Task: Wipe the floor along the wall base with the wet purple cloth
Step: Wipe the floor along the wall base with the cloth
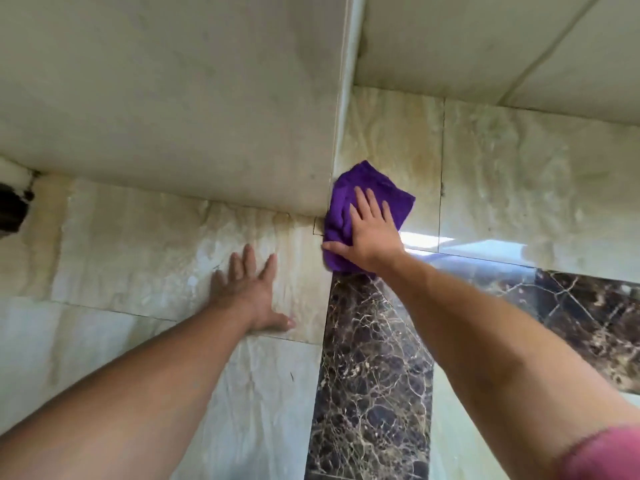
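The right hand [372,233] lies flat with fingers spread on the purple cloth [349,202], pressing it against the wall corner [332,188]; the left hand [252,292], open, rests on the floor tile [138,244] beside it

place: home interior (likely) | cues: glossy beige marble floor [173,258], dark veined marble strip [370,375], tiled wall [173,98]

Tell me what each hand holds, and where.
Right hand presses flat on the crumpled purple cloth, covering its near half; no closed grip. Left hand lies flat on the beige floor tile, holding nothing.
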Motion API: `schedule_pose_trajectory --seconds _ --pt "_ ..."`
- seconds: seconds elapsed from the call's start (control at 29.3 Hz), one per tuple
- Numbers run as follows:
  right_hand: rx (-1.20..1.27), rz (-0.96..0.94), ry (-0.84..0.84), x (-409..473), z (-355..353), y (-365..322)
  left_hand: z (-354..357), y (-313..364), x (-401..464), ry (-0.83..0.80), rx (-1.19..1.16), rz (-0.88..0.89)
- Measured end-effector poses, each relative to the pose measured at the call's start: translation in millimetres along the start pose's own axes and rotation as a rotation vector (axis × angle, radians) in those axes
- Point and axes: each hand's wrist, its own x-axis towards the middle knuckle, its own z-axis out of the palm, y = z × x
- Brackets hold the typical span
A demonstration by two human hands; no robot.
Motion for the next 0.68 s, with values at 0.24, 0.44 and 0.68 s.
schedule_pose_trajectory --seconds 0.24,0.44,0.68 --pt "0.025 0.054 0.088 16.2 12.1 4.0 -7.2 -31.4 -38.7 0.0 -0.048 -0.016" --pt "0.027 0.152 0.06 30.2 5.9 -1.7 5.1 -44.6 1.4 0.168 0.036 0.043" --pt "0.135 0.307 0.335 17.5 46.4 -46.7 22.7 -62.5 28.3 0.241 0.061 0.073"
